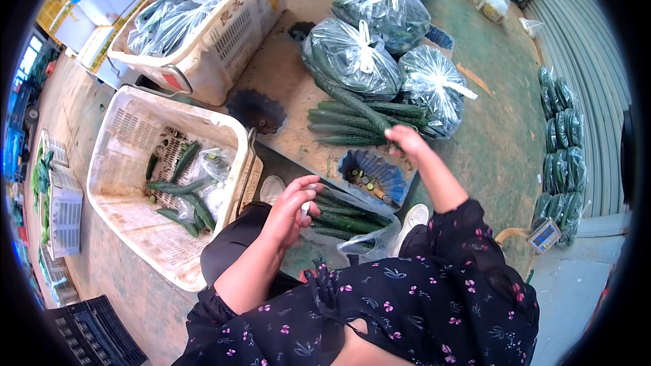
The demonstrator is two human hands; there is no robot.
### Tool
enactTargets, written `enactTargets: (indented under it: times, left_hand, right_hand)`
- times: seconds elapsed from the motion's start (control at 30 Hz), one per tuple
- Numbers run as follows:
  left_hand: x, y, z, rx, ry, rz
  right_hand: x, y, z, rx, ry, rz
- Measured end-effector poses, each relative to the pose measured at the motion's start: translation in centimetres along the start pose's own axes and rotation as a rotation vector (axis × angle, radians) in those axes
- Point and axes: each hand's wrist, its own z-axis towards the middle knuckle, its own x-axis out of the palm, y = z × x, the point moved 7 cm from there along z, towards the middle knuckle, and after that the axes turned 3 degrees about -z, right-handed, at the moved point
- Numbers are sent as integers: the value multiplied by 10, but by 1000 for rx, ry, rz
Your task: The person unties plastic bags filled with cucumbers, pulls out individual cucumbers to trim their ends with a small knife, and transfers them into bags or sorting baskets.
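Note:
My right hand [405,144] is closed around the near end of a long dark green cucumber [352,105]. The cucumber slants up and away, over a loose pile of cucumbers [346,124] on the brown board. My left hand [293,211] hovers closer to me, fingers curved and apart, beside a clear plastic bag [376,240] between my feet. Several cucumbers [342,219] lie inside that bag. Whether the left fingertips touch the bag's edge is hard to see. Beyond the pile stand three knotted bags of cucumbers [359,61].
To the left, a dirty white crate [163,230] holds a few cucumbers and crumpled plastic. Behind it a larger crate [224,41] is filled with bagged cucumbers. The brown board [291,142] has dark fluted hollows [369,176]. Bagged cucumbers [563,163] line the right wall.

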Motion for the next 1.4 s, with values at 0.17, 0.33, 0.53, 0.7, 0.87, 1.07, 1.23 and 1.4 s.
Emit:
enactTargets:
  times: [0.17,0.33,0.53,0.7,0.87,1.07,1.23,1.4]
  left_hand:
    - [-7,-1,-2,22,-48,-18]
    - [-12,1,6,18,-20,-111]
    - [-23,2,4,30,7,-229]
    - [-14,5,2,5,15,-125]
    - [-9,9,-1,10,14,-64]
    - [-6,5,-2,13,17,-45]
    - [-1,3,0,-8,14,-19]
    - [-3,4,1,-14,27,6]
  right_hand:
    - [120,-11,-116,-16,678,959]
    - [178,-92,-128,-89,520,260]
    - [98,-219,-131,116,314,-1028]
    - [61,-188,-146,181,251,-1233]
    - [105,-96,-155,55,742,-453]
    - [33,12,-54,-456,-255,-1012]
    - [7,26,-5,-308,-456,-1274]
    - [14,27,18,-212,-444,-1404]
